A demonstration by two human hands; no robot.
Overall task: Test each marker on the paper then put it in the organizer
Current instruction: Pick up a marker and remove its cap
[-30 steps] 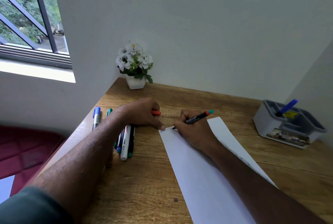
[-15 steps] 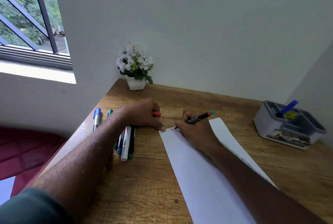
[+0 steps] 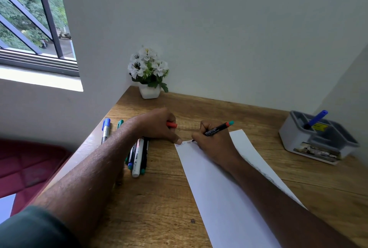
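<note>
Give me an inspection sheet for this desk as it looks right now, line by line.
Surface: wooden desk, bare wood showing.
Job's things: paper lies lengthwise; black marker tip on its far end; loose markers at left; grey organizer at right holds a blue marker.
Clutter: flower pot in far corner.
Hands: right hand grips the black marker; left hand holds an orange cap, finger pinning the paper.
Cables: nothing seen.
Surroundings: window at left, white walls.
</note>
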